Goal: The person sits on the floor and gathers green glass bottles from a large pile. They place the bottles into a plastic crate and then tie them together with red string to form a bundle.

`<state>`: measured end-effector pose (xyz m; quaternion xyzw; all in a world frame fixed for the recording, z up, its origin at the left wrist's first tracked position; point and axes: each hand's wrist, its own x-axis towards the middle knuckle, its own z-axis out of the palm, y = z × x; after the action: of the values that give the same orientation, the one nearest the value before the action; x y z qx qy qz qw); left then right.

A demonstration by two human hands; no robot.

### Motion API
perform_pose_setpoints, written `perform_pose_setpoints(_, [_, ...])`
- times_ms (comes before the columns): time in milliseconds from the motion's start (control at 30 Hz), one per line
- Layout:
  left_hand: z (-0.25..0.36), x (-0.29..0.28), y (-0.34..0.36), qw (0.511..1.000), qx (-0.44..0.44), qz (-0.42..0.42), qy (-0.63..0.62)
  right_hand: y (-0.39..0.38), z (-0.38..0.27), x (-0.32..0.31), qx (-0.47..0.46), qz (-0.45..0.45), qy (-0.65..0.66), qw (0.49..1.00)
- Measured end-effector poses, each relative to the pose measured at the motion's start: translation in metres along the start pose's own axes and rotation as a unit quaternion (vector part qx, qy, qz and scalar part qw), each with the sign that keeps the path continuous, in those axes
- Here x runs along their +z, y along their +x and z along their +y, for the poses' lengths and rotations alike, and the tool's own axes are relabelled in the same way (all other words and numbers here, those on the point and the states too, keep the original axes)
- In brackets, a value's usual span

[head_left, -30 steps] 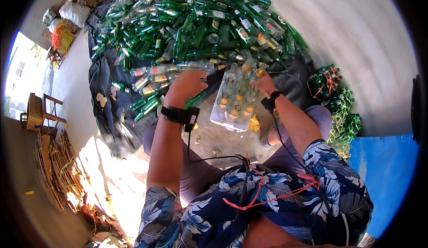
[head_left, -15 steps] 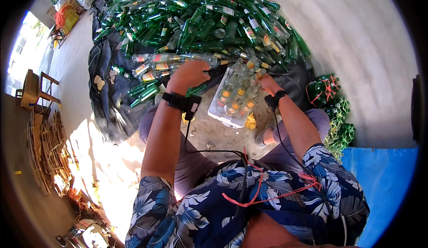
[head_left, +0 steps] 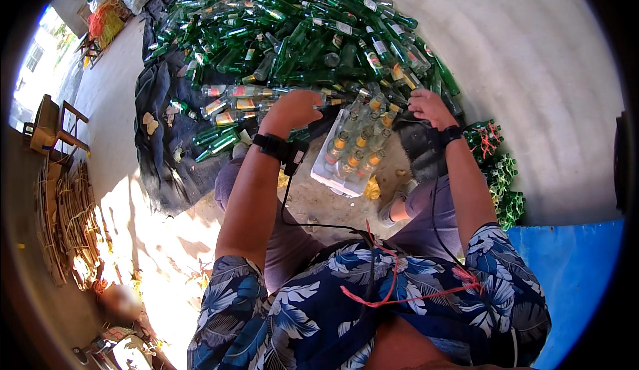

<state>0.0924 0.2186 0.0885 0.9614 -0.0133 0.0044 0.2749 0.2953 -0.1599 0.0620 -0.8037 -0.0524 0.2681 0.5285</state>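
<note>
A white crate (head_left: 353,187) stands on the ground between my knees, with several clear glass bottles (head_left: 359,137) upright in it. My left hand (head_left: 297,109) is just left of the crate, above clear bottles lying on the dark sheet. Its fingers are loosely bent and apart, with nothing visible between them. To the right of the crate, my right hand (head_left: 430,107) is over the near edge of the bottle pile. Its fingers point left, slightly apart, and I see nothing held. Both wrists wear black straps with cables.
A large heap of green bottles (head_left: 299,44) covers the dark sheet (head_left: 160,164) ahead. Tied bundles of green bottles (head_left: 502,177) stand at the right, by a blue panel (head_left: 572,257). Flattened cardboard (head_left: 73,217) and a wooden chair (head_left: 60,127) are at the left.
My right hand has left the bottles at the crate's right side and moved right and slightly away from me. My left hand has shifted a little to the right.
</note>
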Motion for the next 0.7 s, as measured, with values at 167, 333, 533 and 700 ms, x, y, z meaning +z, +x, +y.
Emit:
perform_pose_setpoints(167, [-0.002,0.002,-0.001,0.999,0.038,0.020,-0.016,-0.040,-0.048,-0.030,-0.082,0.014,0.038,0.996])
perform_pose_setpoints(333, [0.003,0.007,0.004,0.999,0.047,-0.001,-0.009,-0.029,-0.006,-0.049,0.033,-0.023,-0.375,0.926])
perform_pose_setpoints(533, [0.025,-0.024,0.000,0.981,0.027,0.002,-0.189,-0.018,-0.012,0.000,-0.035,-0.113,-0.238,0.964])
perform_pose_setpoints(700, [0.034,-0.063,-0.020,0.910,0.032,0.132,-0.391,0.005,0.008,-0.027,0.023,-0.102,-0.304,0.947])
